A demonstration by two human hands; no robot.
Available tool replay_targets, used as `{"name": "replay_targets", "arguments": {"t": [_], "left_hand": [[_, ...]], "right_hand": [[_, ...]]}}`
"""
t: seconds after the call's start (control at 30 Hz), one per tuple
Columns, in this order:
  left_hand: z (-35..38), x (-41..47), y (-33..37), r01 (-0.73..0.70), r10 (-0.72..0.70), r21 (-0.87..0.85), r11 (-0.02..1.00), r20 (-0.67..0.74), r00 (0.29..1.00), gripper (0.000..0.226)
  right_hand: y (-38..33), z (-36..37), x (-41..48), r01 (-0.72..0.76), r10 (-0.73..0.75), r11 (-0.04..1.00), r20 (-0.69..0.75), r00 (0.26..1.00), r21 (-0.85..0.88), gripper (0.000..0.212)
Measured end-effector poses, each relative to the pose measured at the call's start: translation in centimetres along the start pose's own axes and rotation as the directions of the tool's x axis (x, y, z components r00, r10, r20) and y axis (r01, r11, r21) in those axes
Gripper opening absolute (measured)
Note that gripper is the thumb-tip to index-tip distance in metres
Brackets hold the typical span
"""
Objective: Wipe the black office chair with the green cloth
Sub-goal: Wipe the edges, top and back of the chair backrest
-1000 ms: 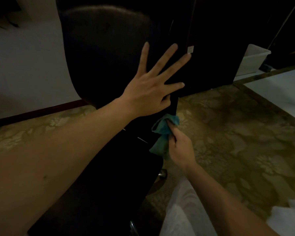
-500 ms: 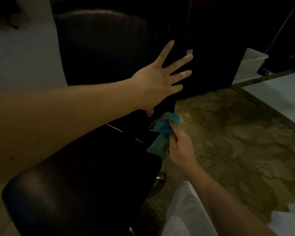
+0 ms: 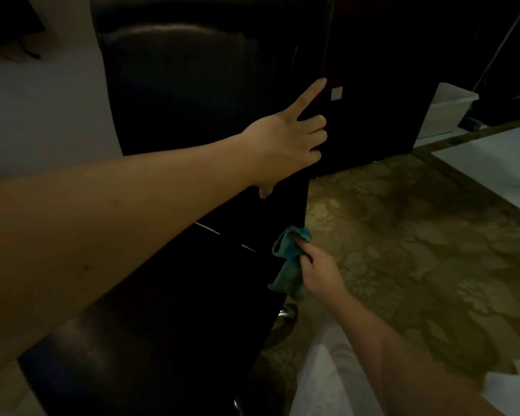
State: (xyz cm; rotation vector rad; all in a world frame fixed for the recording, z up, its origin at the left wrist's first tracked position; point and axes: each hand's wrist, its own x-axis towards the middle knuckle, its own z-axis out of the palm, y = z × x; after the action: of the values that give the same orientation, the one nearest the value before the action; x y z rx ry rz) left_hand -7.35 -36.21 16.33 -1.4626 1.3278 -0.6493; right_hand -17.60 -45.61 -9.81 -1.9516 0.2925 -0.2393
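A: Where was the cloth (image 3: 288, 265)?
B: Bunched in the right hand (image 3: 320, 273), against the chair (image 3: 177, 94) edge; left hand (image 3: 285, 145), unclenched, braced the backrest.
A: Risk?
B: The chair could swivel away.

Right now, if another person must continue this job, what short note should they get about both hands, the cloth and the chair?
Left hand: open, fingers spread, on the right edge of the black office chair backrest, steadying it.
Right hand: closed on the bunched green cloth, beside the chair's right side where backrest meets seat.
Done: cannot tell which parts are already wiped.
Left: wipe backrest, seat and side.
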Motion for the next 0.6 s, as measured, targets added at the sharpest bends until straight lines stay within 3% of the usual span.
{"name": "replay_targets", "arguments": {"t": [0.1, 0.23, 0.33, 0.47, 0.6], "left_hand": [[0.0, 0.1, -0.1, 0.0, 0.0, -0.005, 1.0, -0.002, 1.0, 0.109], [0.4, 0.2, -0.1, 0.004, -0.004, -0.004, 1.0, -0.01, 1.0, 0.11], [0.5, 0.4, 0.0, 0.013, -0.013, -0.008, 1.0, 0.001, 1.0, 0.11], [0.8, 0.8, -0.3, 0.022, -0.022, 0.003, 1.0, 0.014, 1.0, 0.11], [1.2, 0.9, -0.6, 0.029, -0.027, -0.03, 0.999, 0.035, 0.999, 0.112]], "right_hand": [[-0.1, -0.6, -0.2, 0.003, -0.003, 1.0, -0.023, 1.0, 0.029, 0.041], [-2.5, -0.9, 0.3, 0.15, -0.125, 0.979, -0.171, 0.977, 0.137, 0.045], [-3.1, -0.4, 1.2, 0.178, -0.138, 0.963, -0.197, 0.971, 0.201, 0.043], [-1.0, 1.1, 1.4, 0.071, -0.045, 0.984, -0.155, 0.987, 0.164, 0.04], [3.0, 2.0, 1.5, -0.137, 0.138, 0.988, -0.003, 0.99, 0.065, 0.033]]}}
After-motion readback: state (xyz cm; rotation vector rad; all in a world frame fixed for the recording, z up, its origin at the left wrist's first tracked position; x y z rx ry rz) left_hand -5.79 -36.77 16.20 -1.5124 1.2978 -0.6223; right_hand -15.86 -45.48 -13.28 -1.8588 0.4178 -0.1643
